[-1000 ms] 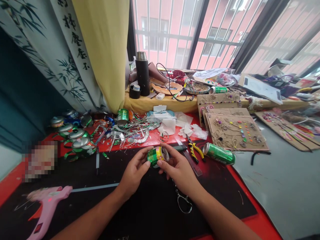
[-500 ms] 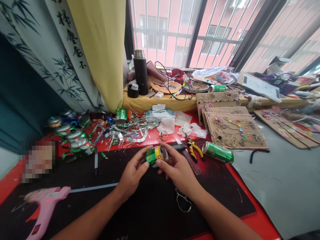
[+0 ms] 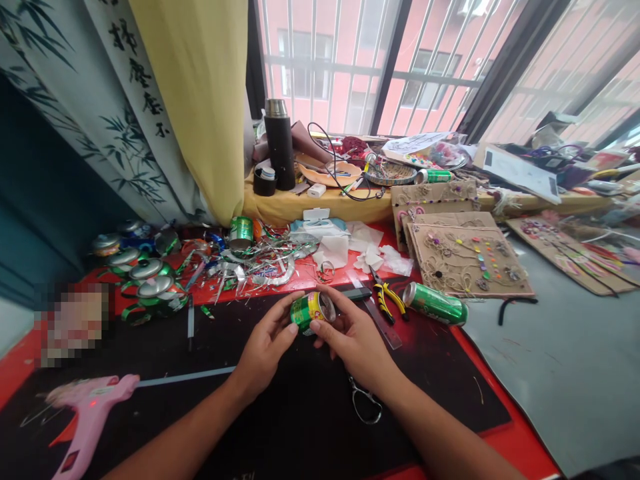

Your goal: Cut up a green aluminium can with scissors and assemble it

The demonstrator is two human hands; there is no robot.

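Between both hands, above the black mat, a short green and yellow can piece lies tilted on its side. My left hand grips its left end with thumb and fingers. My right hand closes on its right end, thumb on the near side; some of its fingers are hidden behind. Just below the right hand shows a metal scissors handle, the rest covered by the hand. Beyond it lie yellow-black pliers, a ruler and a whole green can.
A pink glue gun rests at the left front. Small teapot shapes made of cans stand at the far left, beside a heap of metal strips. Cardboard boards with trinkets lean at the right. A black thermos stands on the sill.
Both hands hold the can piece in nearly the same pose. The whole view has shifted very slightly; nothing on the table has visibly moved.
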